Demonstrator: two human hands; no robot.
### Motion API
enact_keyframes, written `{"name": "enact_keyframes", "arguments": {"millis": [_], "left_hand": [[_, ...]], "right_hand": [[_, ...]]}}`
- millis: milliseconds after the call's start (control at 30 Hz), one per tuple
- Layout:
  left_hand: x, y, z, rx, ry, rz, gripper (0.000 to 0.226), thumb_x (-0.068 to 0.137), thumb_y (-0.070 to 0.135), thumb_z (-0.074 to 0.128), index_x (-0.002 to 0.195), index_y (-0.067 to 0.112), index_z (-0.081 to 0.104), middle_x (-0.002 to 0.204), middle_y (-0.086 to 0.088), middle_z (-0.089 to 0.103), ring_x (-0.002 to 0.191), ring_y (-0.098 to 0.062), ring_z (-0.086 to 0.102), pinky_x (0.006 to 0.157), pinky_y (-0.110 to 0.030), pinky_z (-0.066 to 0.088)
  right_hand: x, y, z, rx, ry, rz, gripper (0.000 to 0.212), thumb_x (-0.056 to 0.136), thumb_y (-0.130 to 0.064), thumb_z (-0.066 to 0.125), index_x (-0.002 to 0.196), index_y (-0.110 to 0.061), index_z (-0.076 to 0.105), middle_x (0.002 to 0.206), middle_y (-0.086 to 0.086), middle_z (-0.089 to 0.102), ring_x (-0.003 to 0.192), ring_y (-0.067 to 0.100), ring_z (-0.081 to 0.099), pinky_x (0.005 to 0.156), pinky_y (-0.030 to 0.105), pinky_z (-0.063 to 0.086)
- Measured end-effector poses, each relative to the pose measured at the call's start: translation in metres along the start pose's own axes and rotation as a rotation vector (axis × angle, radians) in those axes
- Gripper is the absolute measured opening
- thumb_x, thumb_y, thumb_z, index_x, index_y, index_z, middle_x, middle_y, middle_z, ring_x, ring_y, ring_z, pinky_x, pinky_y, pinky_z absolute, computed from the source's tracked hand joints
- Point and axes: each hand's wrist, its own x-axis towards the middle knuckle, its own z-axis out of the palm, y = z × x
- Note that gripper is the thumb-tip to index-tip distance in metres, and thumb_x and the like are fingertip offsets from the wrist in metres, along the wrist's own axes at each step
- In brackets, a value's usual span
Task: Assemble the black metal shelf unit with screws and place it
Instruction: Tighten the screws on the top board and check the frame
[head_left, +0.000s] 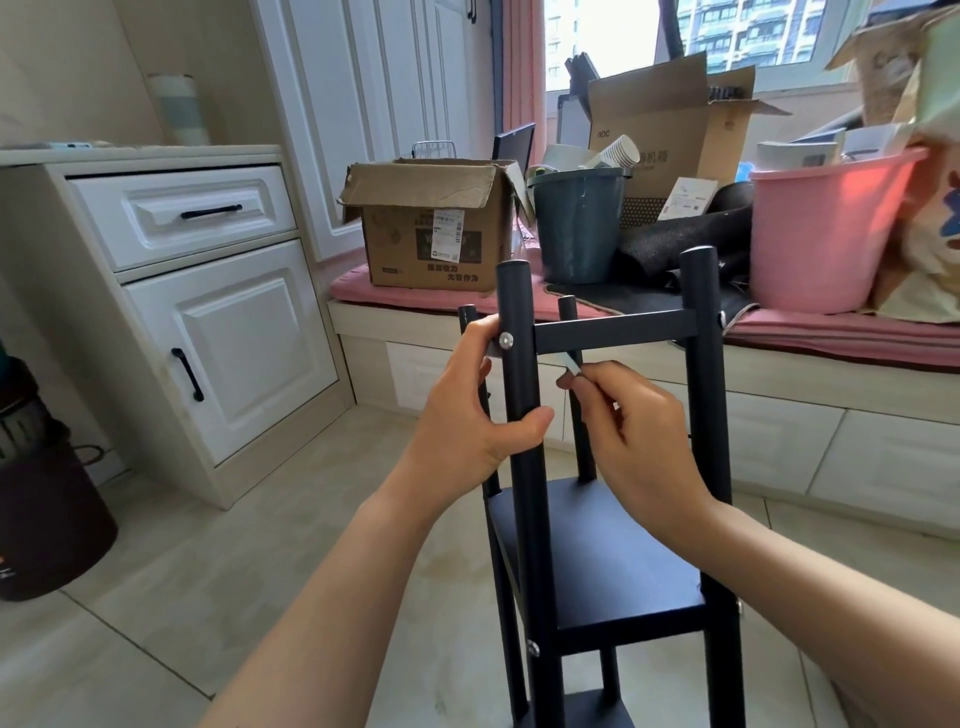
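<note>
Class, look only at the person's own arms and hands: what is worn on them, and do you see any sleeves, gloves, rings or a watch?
Both forearms are bare, with no sleeves in view. The left hand and right hand wear no gloves; no ring, watch or bracelet shows.

1. The front box (434, 228) carries bold green Chinese characters, roughly "大有作为", under a white shipping label (448, 232) too small to read.
2. The rear box (670, 150) shows "AOC", mirrored, and "机箱".
</note>
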Motion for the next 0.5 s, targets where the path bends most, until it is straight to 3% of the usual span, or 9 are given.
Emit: {"name": "enact_keyframes", "arguments": {"millis": [200, 367, 500], "left_hand": [[0.0007, 0.0002, -0.0004, 0.015, -0.007, -0.011, 0.066, 0.076, 0.024, 0.074, 0.126, 0.051, 0.041, 0.121, 0.024, 0.057, 0.123, 0.001, 0.052, 0.102, -0.008, 0.031], [0.0011, 0.0012, -0.0005, 0.009, -0.014, -0.019, 0.066, 0.076, 0.023, 0.074, 0.126, 0.05, 0.04, 0.12, 0.03, 0.056, 0.119, 0.007, 0.051, 0.101, -0.008, 0.031], [0.0, 0.001, -0.0012, 0.016, -0.013, -0.018, 0.068, 0.076, 0.021, 0.075, 0.127, 0.05, 0.039, 0.116, 0.04, 0.054, 0.112, 0.016, 0.05, 0.092, -0.003, 0.035]], "right_hand": [[0.0002, -0.0029, 0.0017, -0.054, -0.041, -0.037, 0.016, 0.099, -0.008, 0.054, 0.1, -0.005, 0.07, 0.082, -0.002, 0.065, 0.075, 0.016, 0.059, 0.069, 0.034, 0.048], [0.0013, -0.0023, 0.001, -0.015, -0.014, -0.017, 0.017, 0.099, -0.007, 0.054, 0.098, -0.006, 0.07, 0.073, -0.022, 0.052, 0.066, 0.0, 0.052, 0.064, 0.013, 0.035], [0.0066, -0.0019, 0.0012, -0.023, 0.014, -0.043, 0.017, 0.098, -0.007, 0.055, 0.099, -0.006, 0.072, 0.077, -0.016, 0.058, 0.071, -0.003, 0.055, 0.066, 0.008, 0.037]]}}
